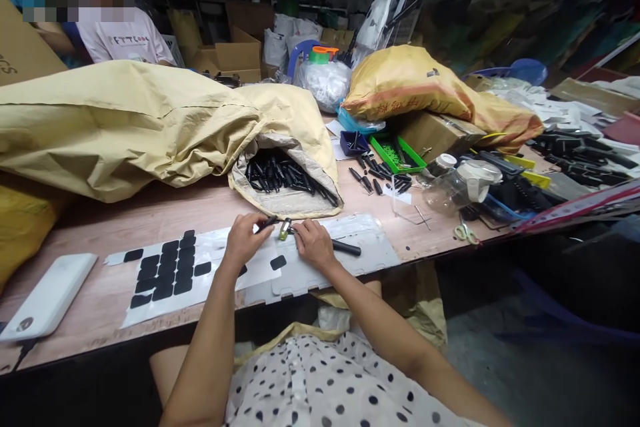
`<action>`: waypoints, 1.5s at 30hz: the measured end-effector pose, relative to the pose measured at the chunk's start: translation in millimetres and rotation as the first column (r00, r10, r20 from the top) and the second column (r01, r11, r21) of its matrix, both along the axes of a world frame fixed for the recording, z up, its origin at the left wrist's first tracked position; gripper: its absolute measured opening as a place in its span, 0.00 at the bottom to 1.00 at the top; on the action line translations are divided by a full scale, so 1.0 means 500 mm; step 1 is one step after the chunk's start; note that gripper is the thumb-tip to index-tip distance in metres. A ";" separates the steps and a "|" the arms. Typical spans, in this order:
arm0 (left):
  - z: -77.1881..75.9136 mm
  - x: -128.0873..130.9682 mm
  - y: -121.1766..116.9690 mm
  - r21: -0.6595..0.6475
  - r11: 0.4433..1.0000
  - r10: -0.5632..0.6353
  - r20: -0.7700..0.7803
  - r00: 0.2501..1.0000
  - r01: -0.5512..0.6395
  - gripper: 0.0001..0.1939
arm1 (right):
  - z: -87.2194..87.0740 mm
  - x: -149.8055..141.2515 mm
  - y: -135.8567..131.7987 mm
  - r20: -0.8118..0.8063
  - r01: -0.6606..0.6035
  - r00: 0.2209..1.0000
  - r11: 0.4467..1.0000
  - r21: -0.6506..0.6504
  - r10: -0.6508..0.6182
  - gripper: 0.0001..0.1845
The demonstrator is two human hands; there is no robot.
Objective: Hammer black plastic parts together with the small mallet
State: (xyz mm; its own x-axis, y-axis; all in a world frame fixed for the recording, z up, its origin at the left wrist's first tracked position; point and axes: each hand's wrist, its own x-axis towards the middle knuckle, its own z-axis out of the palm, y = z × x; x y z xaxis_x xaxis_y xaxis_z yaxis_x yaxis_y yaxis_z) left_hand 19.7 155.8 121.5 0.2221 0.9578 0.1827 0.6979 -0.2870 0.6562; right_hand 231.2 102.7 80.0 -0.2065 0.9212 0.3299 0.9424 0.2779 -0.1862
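My left hand (243, 238) pinches a slim black pen-like part (267, 223) just in front of the open sack. My right hand (313, 242) is closed around a small hammer, gripping it near its head. The hammer head (285, 229) looks metallic and yellowish green and lies close to the black part; whether they touch I cannot tell. Past my right palm sticks out the black hammer handle (346, 248). Beneath both hands is a pale flat board (370, 240). A white sheet with rows of black rounded squares (169, 267) lies to the left.
A beige sack (300, 113) spills slim black parts (280, 173) from its mouth. A white power bank (50, 293) sits at left. To the right are a green tray (397, 152), a clear jug (450, 190) and scissors (466, 233). Across the table is another person (125, 37).
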 end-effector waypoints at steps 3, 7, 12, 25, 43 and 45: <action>-0.037 -0.028 -0.058 -0.069 0.989 -0.135 -0.013 0.991 0.134 0.06 | 0.002 0.002 0.000 -0.006 0.001 1.000 1.000 -0.015 -0.001 0.14; -0.069 -0.035 -0.077 -0.068 0.983 -0.174 -0.023 0.984 0.172 0.06 | 0.000 0.003 0.000 -0.009 0.000 1.000 1.000 -0.011 -0.001 0.15; -0.083 -0.038 -0.069 -0.029 0.985 -0.171 0.037 0.985 0.172 0.08 | -0.002 0.008 0.007 -0.024 -0.001 1.000 1.000 -0.005 0.001 0.15; -0.087 -0.042 -0.068 -0.044 0.981 -0.184 0.098 0.978 0.189 0.07 | 0.036 -0.047 -0.067 -0.263 -0.199 0.943 0.979 0.050 0.205 0.16; -0.080 -0.031 -0.072 -0.069 0.987 -0.137 0.083 0.987 0.143 0.05 | 0.060 -0.044 -0.086 -0.196 -0.152 0.967 0.986 0.064 0.162 0.19; -0.083 -0.031 -0.070 -0.064 0.988 -0.133 0.084 0.988 0.138 0.05 | 0.051 -0.039 -0.088 -0.186 -0.152 0.970 0.988 0.041 0.157 0.18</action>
State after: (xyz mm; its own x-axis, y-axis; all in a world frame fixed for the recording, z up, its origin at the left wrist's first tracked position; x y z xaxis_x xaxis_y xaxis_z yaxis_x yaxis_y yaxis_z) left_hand 4.1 120.6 79.8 0.3384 0.9308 0.1386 0.6008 -0.3270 0.7294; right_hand 211.9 58.9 105.5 -0.2774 0.8737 0.3997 0.8362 0.4244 -0.3473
